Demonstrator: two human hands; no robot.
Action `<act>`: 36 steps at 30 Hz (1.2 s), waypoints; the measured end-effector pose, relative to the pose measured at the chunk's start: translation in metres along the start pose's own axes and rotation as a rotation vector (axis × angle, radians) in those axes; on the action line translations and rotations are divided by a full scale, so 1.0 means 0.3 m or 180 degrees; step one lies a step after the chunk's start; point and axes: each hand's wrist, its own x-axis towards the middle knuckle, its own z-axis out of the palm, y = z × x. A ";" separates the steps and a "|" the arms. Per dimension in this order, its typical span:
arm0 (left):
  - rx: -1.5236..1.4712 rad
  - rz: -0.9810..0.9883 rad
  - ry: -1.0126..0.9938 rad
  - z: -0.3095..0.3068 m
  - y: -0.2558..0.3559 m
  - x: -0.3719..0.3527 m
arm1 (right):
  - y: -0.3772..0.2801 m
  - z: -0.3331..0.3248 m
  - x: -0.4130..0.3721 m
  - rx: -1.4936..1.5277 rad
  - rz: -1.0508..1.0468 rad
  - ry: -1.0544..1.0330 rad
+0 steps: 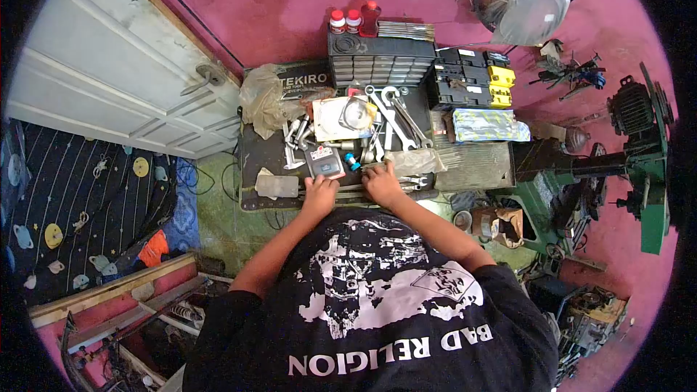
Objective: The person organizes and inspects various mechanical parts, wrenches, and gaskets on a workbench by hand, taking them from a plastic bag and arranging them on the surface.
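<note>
My left hand (321, 193) rests at the front of the dark workbench (254, 149), its fingers against the near edge of a small grey box with a clear lid (326, 163). My right hand (381, 180) lies a little to the right, by the end of a plastic-wrapped bundle (410, 162); its fingertips are small in view and what they hold, if anything, is unclear. Between the hands and slightly beyond them is a blue cylindrical piece (352, 162). Long thin metal rods (351, 193) run between the hands. Several wrenches (392, 116) and sockets (296, 132) lie farther back.
A drawer cabinet (381, 65) stands at the back, with black and yellow cases (465, 80) to its right. A grey block (278, 185) lies at the front left. A green machine (642, 167) stands right; a white door (123, 65) is left.
</note>
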 end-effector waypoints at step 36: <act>-0.2145 0.1363 -0.0643 -0.062 0.799 0.656 | 0.506 -0.848 -0.604 0.2234 0.1588 0.1863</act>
